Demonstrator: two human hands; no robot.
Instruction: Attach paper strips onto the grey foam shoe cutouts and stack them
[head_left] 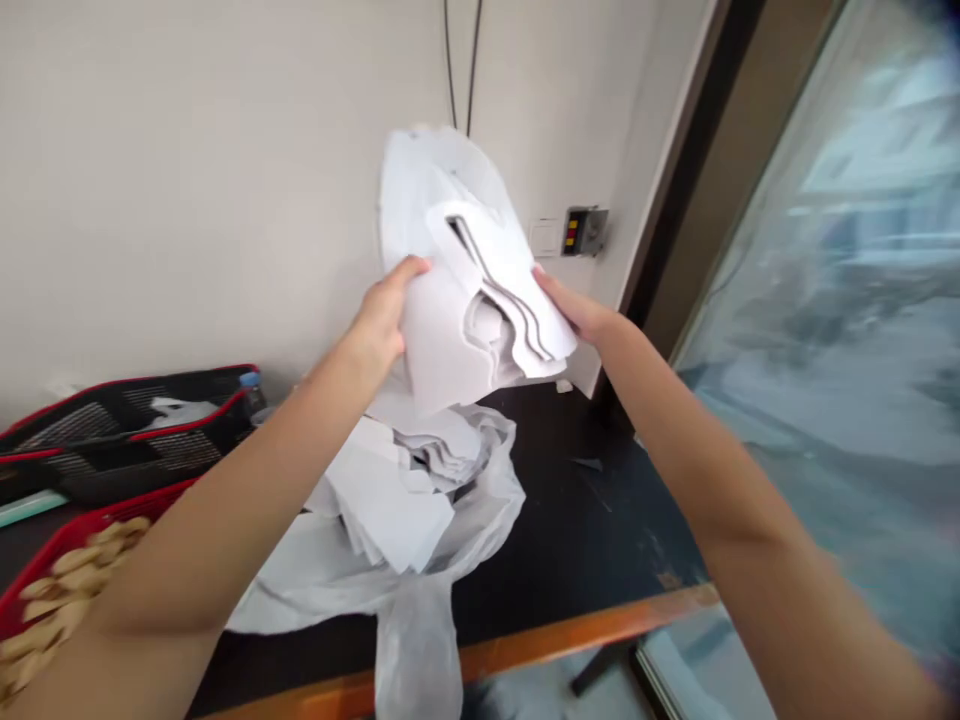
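Observation:
Between my hands, raised above the table, is a bundle of white paper sheets (442,335), folded and curled along its lower edge. My left hand (386,305) grips the bundle's left side, thumb on top. On the right side, my right hand (574,300) is closed around the paper's edge, its fingers mostly hidden behind. Below lies a translucent white plastic bag (487,520), its mouth spread open. More white folded sheets (397,500) rest in it, some sticking out at the front left.
A black mesh basket with red trim (120,470) stands at the left, with a small blue-capped bottle (251,385) beside it. Nearer is a red basket (71,530) of tan oval pieces. The black table (570,540) has a wooden front edge; a window (847,300) is at the right.

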